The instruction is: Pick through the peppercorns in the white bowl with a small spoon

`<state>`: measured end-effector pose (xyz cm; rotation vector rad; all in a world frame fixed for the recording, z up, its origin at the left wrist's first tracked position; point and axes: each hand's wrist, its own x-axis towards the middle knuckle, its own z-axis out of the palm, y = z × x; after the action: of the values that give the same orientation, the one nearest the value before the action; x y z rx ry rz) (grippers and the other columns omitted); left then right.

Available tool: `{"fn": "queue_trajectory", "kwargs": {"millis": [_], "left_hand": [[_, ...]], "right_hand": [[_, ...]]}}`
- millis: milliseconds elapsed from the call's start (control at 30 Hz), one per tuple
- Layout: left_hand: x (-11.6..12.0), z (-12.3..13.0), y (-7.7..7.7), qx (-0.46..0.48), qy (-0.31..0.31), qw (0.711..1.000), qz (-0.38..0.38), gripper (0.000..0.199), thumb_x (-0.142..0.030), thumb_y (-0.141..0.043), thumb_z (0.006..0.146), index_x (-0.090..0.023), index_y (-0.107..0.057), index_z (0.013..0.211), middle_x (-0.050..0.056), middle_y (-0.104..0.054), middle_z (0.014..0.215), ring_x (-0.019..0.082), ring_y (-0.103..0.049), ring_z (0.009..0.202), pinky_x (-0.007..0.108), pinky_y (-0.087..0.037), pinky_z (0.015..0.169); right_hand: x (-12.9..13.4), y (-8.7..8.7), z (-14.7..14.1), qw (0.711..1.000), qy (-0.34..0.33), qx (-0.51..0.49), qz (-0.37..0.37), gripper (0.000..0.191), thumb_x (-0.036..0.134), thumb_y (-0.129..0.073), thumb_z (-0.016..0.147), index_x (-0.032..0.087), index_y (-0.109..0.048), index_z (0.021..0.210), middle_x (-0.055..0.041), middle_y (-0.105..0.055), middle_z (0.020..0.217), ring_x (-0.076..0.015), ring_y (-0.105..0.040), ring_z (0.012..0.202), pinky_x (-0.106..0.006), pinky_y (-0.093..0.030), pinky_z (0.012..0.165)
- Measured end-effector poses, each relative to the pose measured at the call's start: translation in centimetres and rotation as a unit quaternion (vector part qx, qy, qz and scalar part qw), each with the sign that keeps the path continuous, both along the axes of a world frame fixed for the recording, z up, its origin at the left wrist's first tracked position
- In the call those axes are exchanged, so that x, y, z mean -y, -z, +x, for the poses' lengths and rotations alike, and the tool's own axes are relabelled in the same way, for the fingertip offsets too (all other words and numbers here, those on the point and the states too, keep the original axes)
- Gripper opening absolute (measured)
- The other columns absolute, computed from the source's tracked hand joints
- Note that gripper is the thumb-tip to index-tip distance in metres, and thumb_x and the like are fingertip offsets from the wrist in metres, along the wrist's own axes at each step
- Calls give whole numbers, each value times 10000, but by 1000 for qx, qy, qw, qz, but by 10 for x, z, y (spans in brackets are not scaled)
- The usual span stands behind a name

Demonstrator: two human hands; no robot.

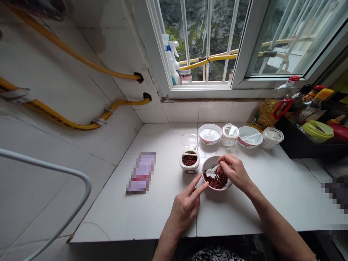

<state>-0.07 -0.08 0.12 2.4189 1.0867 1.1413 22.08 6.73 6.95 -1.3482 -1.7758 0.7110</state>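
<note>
A white bowl (203, 167) with a pink rim holds dark red, peppercorn-like grains (217, 182). My right hand (234, 172) pinches the handle of a small white spoon (210, 172), whose head is down in the bowl among the grains. At the bowl's near left side, my left hand (187, 201) rests two outstretched, parted fingertips against the rim; its other fingers are partly hidden. Just left of the bowl stands a small white seasoning jar (189, 169) with its clear lid (190, 140) flipped up. The same dark red grains show inside it.
Along the back are a bowl of white granules (210, 142), a lidded jar (230, 135), another bowl (254, 144) with a white spoon, and a second lidded jar (272, 138). An oil bottle (268, 108) and a black rack (289, 143) stand right. A blurred purple packet (143, 172) lies left.
</note>
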Motion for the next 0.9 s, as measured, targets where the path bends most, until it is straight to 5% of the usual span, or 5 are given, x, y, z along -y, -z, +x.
{"fn": "queue_trajectory", "kwargs": {"millis": [133, 367, 633, 767, 900], "left_hand": [[1, 0, 0, 3, -1, 1000, -2, 638, 39, -429, 923, -258, -501, 1483, 133, -479, 1569, 207, -621, 1310, 281, -591, 975], [0, -1, 0, 3, 0, 1000, 1, 645, 40, -427, 922, -266, -496, 1486, 134, -481, 1567, 215, -606, 1329, 301, -586, 990], [0, 0, -2, 4, -1, 1000, -6, 651, 50, -421, 911, -263, -509, 1476, 125, -477, 1572, 210, -592, 1345, 292, -576, 1009], [0, 0, -1, 6, -1, 1000, 3, 654, 56, -423, 902, -259, -517, 1468, 123, -483, 1567, 212, -577, 1361, 294, -569, 1018], [0, 0, -1, 8, -1, 1000, 0, 663, 56, -424, 904, -263, -507, 1480, 122, -481, 1569, 200, -602, 1333, 274, -576, 997]], "right_hand": [[-1, -2, 5, 995, 7, -76, -62, 158, 268, -502, 891, 228, -616, 789, 0, -715, 601, -196, -675, 589, -330, -531, 685], [-2, 8, -1, 998, -3, 53, 36, 192, 165, -479, 864, 251, -608, 750, 20, -706, 578, -218, -687, 720, -459, -442, 1021], [0, 2, 3, 993, -13, -78, -82, 151, 243, -490, 886, 235, -601, 784, 14, -704, 595, -187, -670, 582, -338, -538, 716], [-2, 6, 3, 1000, 4, 23, 13, 169, 186, -498, 864, 249, -598, 743, 22, -694, 581, -206, -678, 690, -437, -475, 987], [-1, 8, -1, 998, -22, 51, 18, 188, 167, -479, 859, 248, -608, 749, 15, -733, 642, -202, -677, 720, -467, -431, 1053]]}}
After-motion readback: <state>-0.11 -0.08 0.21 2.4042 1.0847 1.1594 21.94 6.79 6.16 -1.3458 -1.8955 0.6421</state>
